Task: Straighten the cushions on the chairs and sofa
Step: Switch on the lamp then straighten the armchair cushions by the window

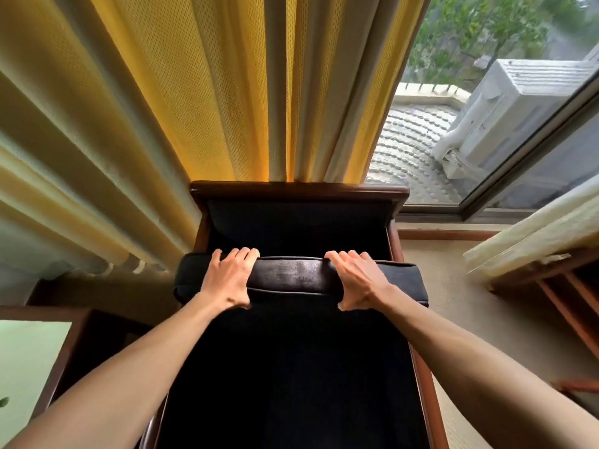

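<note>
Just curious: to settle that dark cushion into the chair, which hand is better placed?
Neither clearly: left hand and right hand both grip the cushion edge evenly, so probably both together.

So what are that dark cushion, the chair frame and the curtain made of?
The cushion looks like black leather or vinyl: its edge has a worn sheen and piped seams. The chair frame seems to be varnished reddish-brown wood, glossy along the top rail. The curtain is yellow woven cloth with a fine dotted texture.

no readable text, no labels, no brands
</note>
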